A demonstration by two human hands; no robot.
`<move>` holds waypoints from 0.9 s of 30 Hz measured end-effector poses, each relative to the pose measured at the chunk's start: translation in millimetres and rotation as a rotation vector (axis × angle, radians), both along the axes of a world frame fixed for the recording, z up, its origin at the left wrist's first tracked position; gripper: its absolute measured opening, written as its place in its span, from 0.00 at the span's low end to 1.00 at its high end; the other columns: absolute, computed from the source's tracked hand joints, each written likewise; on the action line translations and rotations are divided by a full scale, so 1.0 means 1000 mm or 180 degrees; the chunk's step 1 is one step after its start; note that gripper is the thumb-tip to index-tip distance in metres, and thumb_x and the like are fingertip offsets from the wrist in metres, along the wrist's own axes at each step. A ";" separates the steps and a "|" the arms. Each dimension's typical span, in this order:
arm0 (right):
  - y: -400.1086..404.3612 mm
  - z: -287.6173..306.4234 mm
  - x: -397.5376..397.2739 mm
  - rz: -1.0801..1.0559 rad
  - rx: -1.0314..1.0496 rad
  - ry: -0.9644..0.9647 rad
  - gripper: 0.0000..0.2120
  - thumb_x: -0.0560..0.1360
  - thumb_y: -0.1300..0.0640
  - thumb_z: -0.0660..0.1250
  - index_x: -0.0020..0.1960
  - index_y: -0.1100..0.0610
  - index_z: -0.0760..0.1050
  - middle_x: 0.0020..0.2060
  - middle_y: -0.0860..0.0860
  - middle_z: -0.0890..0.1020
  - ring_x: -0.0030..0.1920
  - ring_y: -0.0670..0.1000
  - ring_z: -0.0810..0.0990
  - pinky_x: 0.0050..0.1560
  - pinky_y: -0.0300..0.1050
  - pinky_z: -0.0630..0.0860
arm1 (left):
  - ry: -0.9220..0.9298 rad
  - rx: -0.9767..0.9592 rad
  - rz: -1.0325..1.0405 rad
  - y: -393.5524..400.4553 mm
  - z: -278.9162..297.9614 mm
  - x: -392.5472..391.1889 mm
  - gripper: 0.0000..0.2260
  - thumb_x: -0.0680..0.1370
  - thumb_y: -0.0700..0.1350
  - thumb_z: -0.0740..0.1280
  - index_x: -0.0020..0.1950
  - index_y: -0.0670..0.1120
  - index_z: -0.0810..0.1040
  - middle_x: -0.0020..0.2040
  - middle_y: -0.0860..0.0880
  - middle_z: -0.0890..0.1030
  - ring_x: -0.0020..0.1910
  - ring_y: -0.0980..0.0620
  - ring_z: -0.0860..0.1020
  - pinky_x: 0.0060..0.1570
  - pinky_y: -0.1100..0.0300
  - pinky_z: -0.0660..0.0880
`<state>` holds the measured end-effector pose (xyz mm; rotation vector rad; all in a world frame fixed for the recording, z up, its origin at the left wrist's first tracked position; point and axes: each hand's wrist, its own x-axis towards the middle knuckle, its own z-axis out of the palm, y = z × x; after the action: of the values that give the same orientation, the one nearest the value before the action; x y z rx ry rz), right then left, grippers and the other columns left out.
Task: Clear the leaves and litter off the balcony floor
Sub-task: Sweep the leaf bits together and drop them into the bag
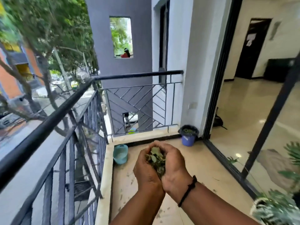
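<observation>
A heap of dry green and brown leaves point(156, 159) lies cupped between my two hands, held above the balcony floor point(186, 156). My left hand point(145, 166) curls round the left side of the heap and my right hand point(172, 163), with a black cord on its wrist, curls round the right side. Small leaf scraps point(129, 181) dot the beige tiles below. A blue bin point(188, 135) with a black liner and leaves inside stands in the far corner by the wall.
A black metal railing point(65, 108) runs along the left and far side. A teal bucket point(120, 154) lies against the low ledge. A sliding glass door point(253, 140) and its track bound the right. Potted plants point(276, 207) stand at the lower right.
</observation>
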<state>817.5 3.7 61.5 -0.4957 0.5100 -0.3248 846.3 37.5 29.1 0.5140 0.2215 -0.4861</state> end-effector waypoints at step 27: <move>-0.288 0.031 0.107 -0.0444 0.0115 -0.0032 0.11 0.79 0.57 0.59 0.49 0.62 0.78 0.49 0.62 0.81 0.44 0.61 0.81 0.48 0.51 0.76 | -0.0111 0.1024 -0.0260 -0.279 0.063 0.105 0.16 0.83 0.50 0.58 0.53 0.42 0.82 0.46 0.38 0.84 0.46 0.38 0.82 0.54 0.46 0.78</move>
<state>924.1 -284.1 92.5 -0.4241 0.5411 -0.4508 951.3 -241.3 91.9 0.8476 0.2476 -0.5236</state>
